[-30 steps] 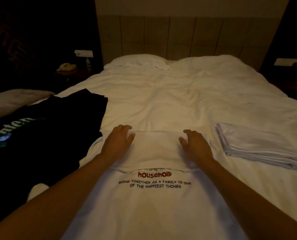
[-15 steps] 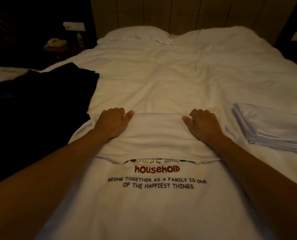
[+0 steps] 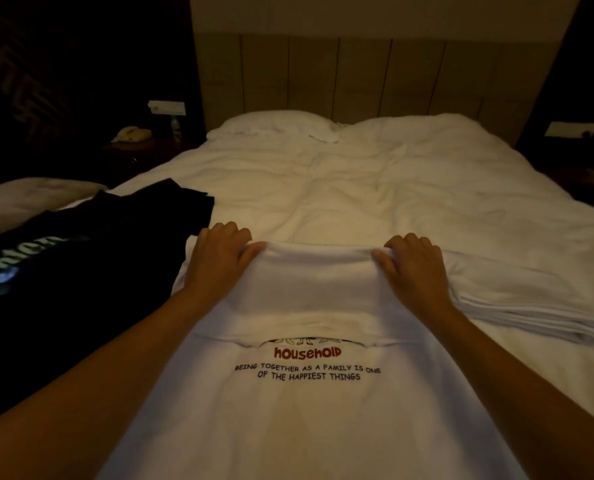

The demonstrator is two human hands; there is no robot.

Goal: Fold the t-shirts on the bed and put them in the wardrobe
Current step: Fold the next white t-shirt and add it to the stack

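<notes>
white cotton t-shirt with red "household" print (image 3: 309,403) lies near on the white bed (image 3: 375,202); left hand (image 3: 219,261) and right hand (image 3: 413,268) each pinch its folded far edge.

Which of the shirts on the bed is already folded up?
The folded white shirt, a neat flat stack by the right hand. The printed white t-shirt is mid-fold in both hands; the black t-shirt lies spread out.
</notes>
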